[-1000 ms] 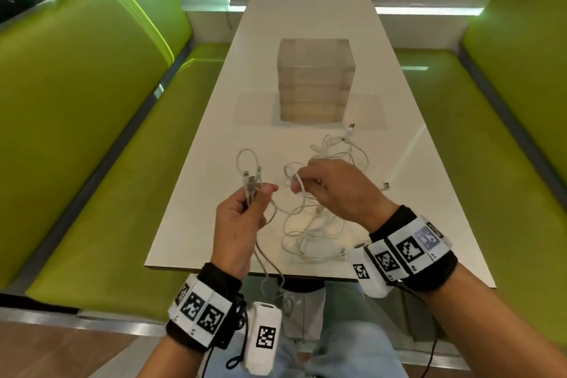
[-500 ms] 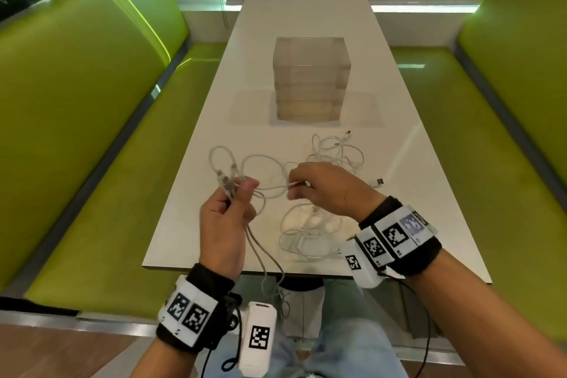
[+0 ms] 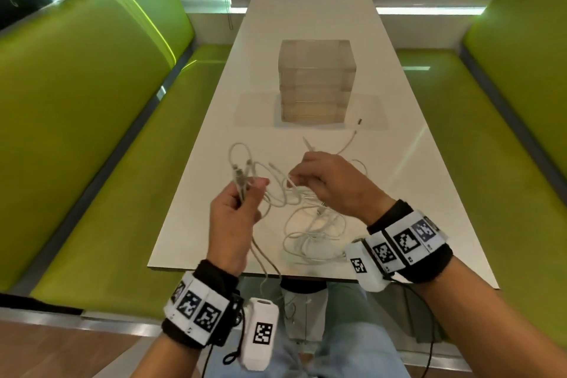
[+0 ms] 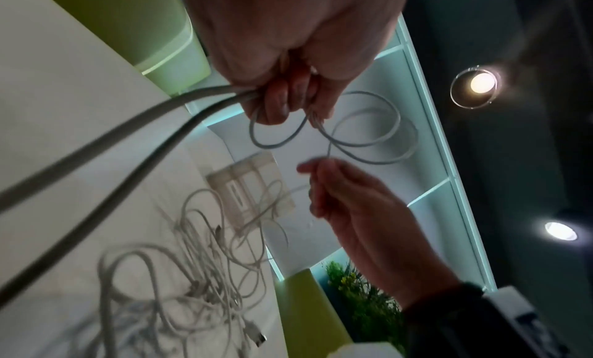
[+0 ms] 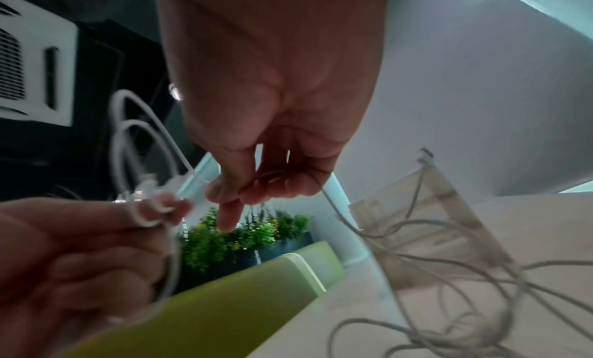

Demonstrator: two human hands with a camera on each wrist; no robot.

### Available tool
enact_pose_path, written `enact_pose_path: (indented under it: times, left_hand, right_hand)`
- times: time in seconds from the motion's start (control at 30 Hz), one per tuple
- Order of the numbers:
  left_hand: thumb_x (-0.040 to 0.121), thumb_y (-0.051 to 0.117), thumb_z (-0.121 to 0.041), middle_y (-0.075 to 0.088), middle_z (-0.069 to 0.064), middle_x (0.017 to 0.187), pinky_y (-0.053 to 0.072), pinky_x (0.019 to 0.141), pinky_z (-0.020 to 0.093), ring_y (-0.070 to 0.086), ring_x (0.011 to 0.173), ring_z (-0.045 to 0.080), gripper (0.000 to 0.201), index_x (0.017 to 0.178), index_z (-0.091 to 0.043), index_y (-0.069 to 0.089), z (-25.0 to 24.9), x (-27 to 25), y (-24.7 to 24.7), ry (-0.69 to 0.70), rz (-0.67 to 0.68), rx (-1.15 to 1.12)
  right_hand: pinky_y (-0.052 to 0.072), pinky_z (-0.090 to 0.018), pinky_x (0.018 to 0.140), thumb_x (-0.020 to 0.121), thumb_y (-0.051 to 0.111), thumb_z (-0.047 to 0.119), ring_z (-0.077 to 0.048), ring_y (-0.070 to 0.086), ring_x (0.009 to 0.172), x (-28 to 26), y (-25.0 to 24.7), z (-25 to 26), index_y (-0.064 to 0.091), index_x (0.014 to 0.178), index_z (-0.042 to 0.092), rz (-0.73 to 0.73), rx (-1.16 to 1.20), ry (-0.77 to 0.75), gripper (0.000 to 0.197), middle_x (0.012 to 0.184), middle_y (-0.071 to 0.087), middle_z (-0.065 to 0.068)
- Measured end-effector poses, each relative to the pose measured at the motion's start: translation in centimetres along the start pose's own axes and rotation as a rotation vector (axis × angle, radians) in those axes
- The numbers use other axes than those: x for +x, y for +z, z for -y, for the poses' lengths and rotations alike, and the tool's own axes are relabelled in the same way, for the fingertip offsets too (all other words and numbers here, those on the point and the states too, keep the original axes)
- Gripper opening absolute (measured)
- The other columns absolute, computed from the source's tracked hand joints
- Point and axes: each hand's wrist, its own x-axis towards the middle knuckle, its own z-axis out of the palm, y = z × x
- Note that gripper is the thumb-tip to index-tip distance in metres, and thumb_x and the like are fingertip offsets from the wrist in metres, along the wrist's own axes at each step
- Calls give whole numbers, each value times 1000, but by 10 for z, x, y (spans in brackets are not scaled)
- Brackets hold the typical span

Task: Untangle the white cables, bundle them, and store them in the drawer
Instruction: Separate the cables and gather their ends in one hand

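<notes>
A green bench (image 3: 92, 132) runs along the left side of the white table (image 3: 399, 163). The left hand (image 3: 234, 218) is held up over the near edge, its fingers curled tight around a few loops of white cable (image 3: 237, 163). To its right, the right hand (image 3: 334, 184) pinches one strand between thumb and finger. Under that hand, the tangled white cables (image 3: 313, 233) lie in a heap on the table. Farther back stands the clear drawer box (image 3: 316, 83), with its drawers closed.
</notes>
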Motion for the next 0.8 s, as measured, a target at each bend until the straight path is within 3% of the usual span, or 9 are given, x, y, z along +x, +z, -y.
enact_pose_path:
  times: [0.03,0.1,0.2,0.3,0.37,0.47,0.6,0.7,0.8]
  left_hand:
    - [83,63,-25,51,7,69,35,55,26,36,58,13,12,85,-17,72,1,-2,6,-6,32,-17]
    - [80,64,-29,52,11,72,36,55,25,36,57,15,17,89,-19,75,3,-4,11,-14,80,-53]
    - [79,70,-24,66,5,74,38,52,18,43,54,8,17,94,-18,75,5,-6,8,15,151,-60]
    - [76,74,-26,71,2,75,47,62,26,58,67,16,13,87,-19,76,6,-6,4,31,124,-106]
    - [75,72,-34,67,-2,72,43,62,27,50,68,21,16,81,-20,75,4,-4,-2,27,60,-178]
    - [77,66,-29,63,-8,69,34,53,20,40,58,10,10,73,-21,72,-9,2,-23,82,-19,-302]
    - [68,72,-34,61,-9,66,36,52,18,37,55,8,15,75,-21,73,-20,8,-46,124,-48,-305]
    - [78,65,-25,66,-10,69,40,51,16,46,54,4,10,73,-22,73,-20,5,-42,98,-49,-262]
    - [90,52,-12,62,-7,67,38,51,19,45,53,5,28,74,-20,73,-17,-1,-35,61,-10,-175]
  right_hand:
    - [42,-28,69,90,57,13,-12,51,75,-1,3,8,72,93,9,50,-28,-21,16,77,57,3]
    - [45,-34,69,94,52,22,-16,56,76,-1,7,16,70,94,11,125,-61,-22,21,79,61,1]
    - [49,-40,73,97,47,28,-22,62,80,-4,4,19,68,96,12,161,-34,26,26,88,68,-6]
    - [47,-26,67,94,52,27,-8,59,73,-3,0,25,70,94,13,189,27,41,22,82,67,5]
    - [40,-26,66,93,55,27,-7,50,70,0,-2,22,68,91,12,206,-52,37,20,77,57,10]
    - [39,-30,73,93,53,25,-13,49,77,0,-9,-6,65,89,8,161,-94,185,21,86,51,4]
    - [37,-22,78,92,56,28,-8,51,80,-10,-14,-26,71,85,13,144,9,289,22,87,46,8]
    - [39,-16,75,86,66,23,0,53,78,-16,-9,-12,74,93,11,256,78,246,16,81,50,14]
    - [41,-9,64,77,74,13,6,55,65,-28,3,3,72,92,13,324,214,273,15,69,57,15]
